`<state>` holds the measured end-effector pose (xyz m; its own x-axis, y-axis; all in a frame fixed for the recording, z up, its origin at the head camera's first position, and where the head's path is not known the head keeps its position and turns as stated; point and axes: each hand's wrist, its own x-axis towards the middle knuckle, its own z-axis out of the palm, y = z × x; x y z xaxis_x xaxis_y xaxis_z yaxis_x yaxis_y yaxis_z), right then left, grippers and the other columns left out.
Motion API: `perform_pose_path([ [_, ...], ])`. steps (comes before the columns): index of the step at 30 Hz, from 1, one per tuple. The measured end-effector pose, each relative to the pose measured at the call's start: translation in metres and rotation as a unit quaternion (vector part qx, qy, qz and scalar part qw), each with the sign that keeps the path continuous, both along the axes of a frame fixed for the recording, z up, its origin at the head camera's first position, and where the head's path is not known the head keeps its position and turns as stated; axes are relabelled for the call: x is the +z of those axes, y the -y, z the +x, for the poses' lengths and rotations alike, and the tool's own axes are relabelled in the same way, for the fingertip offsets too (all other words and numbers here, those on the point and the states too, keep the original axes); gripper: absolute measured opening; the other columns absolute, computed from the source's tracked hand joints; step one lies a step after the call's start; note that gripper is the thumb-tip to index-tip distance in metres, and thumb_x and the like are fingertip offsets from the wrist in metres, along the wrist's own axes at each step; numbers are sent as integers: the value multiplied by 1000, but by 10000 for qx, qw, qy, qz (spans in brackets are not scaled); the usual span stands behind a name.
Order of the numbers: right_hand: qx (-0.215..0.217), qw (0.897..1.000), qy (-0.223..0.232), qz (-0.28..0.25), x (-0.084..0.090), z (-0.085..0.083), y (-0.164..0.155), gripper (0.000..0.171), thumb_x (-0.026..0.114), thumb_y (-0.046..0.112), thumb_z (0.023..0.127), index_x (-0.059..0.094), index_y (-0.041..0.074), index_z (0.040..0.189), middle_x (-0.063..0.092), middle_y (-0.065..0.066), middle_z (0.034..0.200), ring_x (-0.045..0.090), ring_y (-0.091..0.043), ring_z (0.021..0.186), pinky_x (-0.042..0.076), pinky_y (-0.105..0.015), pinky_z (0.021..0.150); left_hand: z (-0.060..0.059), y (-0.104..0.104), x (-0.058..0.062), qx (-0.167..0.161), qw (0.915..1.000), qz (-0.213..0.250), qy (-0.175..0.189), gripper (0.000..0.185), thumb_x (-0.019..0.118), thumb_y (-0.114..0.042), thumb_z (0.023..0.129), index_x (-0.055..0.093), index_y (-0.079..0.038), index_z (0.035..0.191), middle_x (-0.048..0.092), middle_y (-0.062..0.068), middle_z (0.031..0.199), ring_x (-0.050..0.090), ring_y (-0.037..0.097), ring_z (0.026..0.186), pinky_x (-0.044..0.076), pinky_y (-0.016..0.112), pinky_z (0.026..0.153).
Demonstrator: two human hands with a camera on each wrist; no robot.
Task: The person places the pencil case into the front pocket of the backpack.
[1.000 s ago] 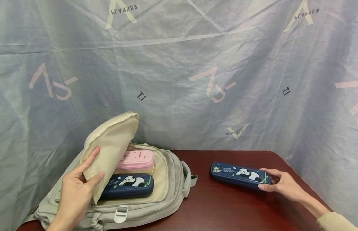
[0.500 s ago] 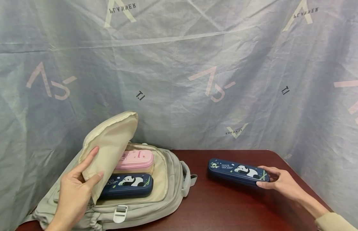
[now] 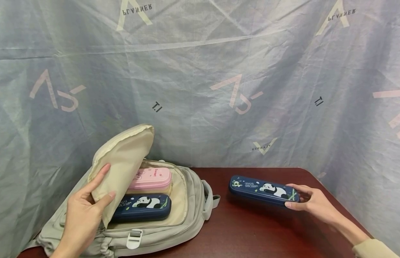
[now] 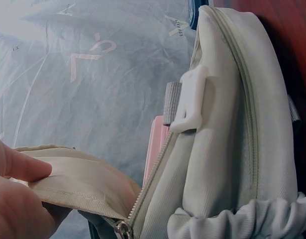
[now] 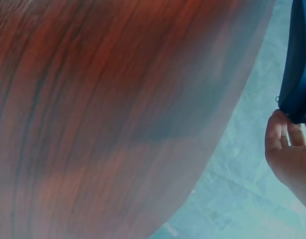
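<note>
- Hands first: the right hand [image 3: 311, 204] grips the right end of a blue panda case [image 3: 262, 190], thumb on the near edge and fingers along the far side; the right wrist view shows fingertips [image 5: 281, 130] curled under the case's dark edge.
- That case looks lifted just off the table [image 3: 251, 233], judging by the shadow under it, with its left end towards the backpack [image 3: 161, 236]; it is well apart from the bag.
- Left hand [image 3: 83, 215] pinches the beige flap [image 3: 122, 161] of the backpack, thumb on the inner face and fingers behind, and holds it up so that the main pocket gapes. The left wrist view shows the thumb [image 4: 23, 167] pressed on the flap's seam beside the zip.
- Progress, as I judge it: two cases are already in the bag and one is outside, so the packing seems about two thirds done. What is left is to carry the held case leftwards, put it in, and perhaps close the flap.
- Backpack: it lies flat at the left of the table, open towards the camera, with a white buckle [image 3: 135, 239] on its near edge.
- Contents: a pink case [image 3: 153, 179] lies at the far side of the pocket, and a second panda case [image 3: 145, 207] lies just near of it, the two touching or nearly so. Free room shows to their right.
- Backdrop: a grey printed sheet [image 3: 219, 71] hangs behind the table.
</note>
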<state>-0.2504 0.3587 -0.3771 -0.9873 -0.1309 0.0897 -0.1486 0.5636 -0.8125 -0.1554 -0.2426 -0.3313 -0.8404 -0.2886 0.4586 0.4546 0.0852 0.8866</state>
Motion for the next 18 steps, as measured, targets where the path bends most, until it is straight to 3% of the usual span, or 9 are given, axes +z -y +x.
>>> perform_pose_path([
  [18, 537, 9979, -324, -134, 21, 14, 41, 71, 85, 20, 90, 54, 2, 152, 55, -22, 142, 68, -25, 99, 59, -32, 78, -1, 0, 2, -30, 9999, 158, -59, 75, 62, 25, 91, 53, -10, 156, 29, 13, 170, 42, 16, 146, 47, 11, 97],
])
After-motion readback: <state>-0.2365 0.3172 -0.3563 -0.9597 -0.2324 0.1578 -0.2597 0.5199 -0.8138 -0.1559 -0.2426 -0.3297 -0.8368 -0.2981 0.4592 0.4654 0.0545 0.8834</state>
